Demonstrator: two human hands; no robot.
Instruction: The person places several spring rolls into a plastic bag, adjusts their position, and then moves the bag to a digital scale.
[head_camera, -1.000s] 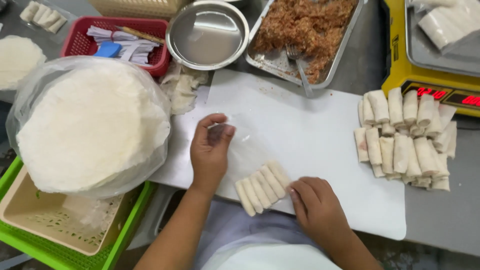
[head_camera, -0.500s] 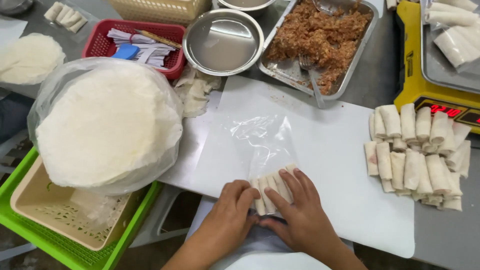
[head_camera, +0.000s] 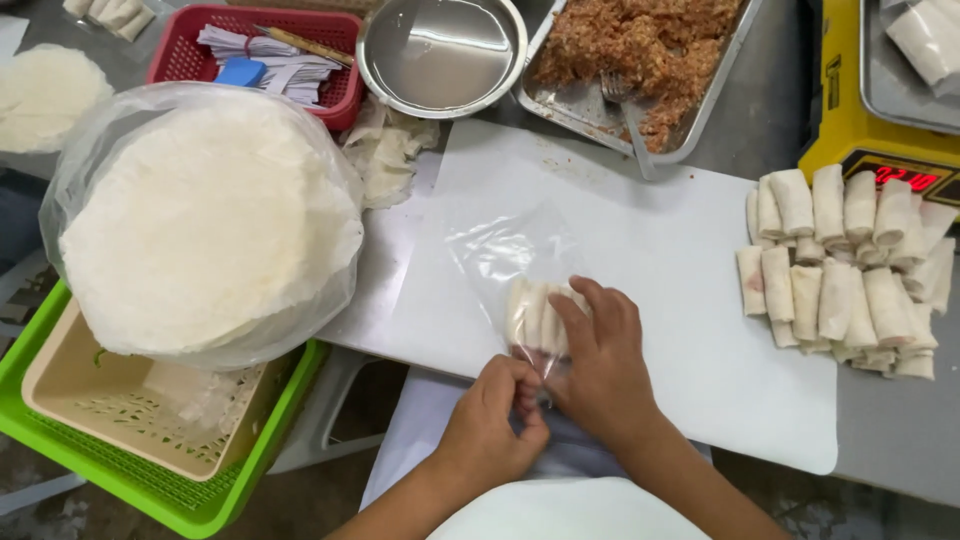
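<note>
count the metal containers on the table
3: a round bowl top centre, a filling tray to its right, another tray on the scale, top right, partly cut off; more may lie outside view.

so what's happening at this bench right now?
A person is bagging spring rolls. The right hand presses a short row of rolls inside a clear plastic bag on the white board, while the left hand pinches the bag's near end. More rolls are piled at the right; a bagged wrapper stack sits left.
</note>
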